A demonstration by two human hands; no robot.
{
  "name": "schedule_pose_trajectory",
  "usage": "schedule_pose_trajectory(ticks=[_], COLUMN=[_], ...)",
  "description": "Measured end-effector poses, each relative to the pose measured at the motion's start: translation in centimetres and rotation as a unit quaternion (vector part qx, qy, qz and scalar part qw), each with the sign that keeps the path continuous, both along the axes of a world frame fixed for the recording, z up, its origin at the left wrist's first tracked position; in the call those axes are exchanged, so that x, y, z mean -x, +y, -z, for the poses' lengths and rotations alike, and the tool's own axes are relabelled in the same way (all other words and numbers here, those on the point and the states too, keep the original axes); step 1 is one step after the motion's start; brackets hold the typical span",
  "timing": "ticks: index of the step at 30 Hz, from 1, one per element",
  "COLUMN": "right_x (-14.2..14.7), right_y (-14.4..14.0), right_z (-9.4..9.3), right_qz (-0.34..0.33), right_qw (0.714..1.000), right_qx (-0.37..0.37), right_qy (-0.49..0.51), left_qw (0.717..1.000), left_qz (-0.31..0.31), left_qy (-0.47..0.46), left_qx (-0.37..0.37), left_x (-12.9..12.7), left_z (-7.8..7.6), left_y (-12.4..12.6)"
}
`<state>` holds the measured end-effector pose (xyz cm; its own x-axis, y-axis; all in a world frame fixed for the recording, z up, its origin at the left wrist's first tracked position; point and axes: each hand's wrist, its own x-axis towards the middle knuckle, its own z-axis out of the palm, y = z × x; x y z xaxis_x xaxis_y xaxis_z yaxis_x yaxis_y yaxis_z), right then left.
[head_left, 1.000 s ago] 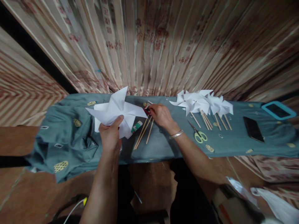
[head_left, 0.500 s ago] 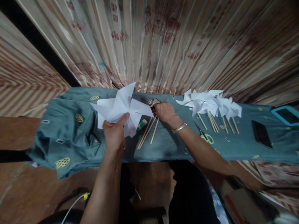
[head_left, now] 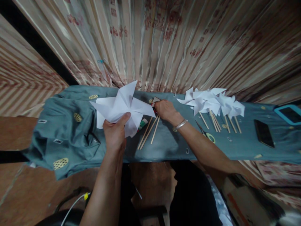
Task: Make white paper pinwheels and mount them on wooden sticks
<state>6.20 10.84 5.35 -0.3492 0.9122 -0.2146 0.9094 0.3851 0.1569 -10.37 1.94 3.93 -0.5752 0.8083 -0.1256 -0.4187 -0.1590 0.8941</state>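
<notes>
Paper, white and sharply creased into pointed vanes, forms the pinwheel (head_left: 122,108) that we hold up in our left hand (head_left: 115,133), thumb pressed on its near face and the fingers clenched behind it, just above the left-centre of the table (head_left: 164,146). Our right hand (head_left: 166,110) reaches to the far side of the table, its fingers pinched on a small box (head_left: 155,101) with a pale top and a red side; what is inside we cannot tell. Just near of that hand lie three slim wooden sticks (head_left: 148,132), straight and pale, fanned slightly apart, and beside them a short glue stick (head_left: 142,124) with a green and white label, partly under the pinwheel. A thin metal bangle (head_left: 181,124) circles our right wrist. Cloth of a soft grey-green, rumpled at the left and dotted with yellow ovals, covers the table. Farther right lies a heap of finished pinwheels (head_left: 211,102) on sticks, with green-handled scissors (head_left: 207,135) near them, then a flat black phone (head_left: 263,133). Behind hangs a glossy striped curtain (head_left: 164,40).
</notes>
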Motion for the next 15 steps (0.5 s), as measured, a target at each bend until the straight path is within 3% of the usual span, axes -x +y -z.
schedule_pose_trajectory(ticks=[15], right_x=[0.07], right_y=[0.32], right_z=[0.60], right_qz=[-0.009], right_qw=[1.000], right_qx=[-0.006], right_qy=[0.005], left_qw=[1.000], left_qz=[0.021], left_qy=[0.017], left_qx=[0.014], left_x=[-0.27], left_z=[0.23], left_y=[-0.08])
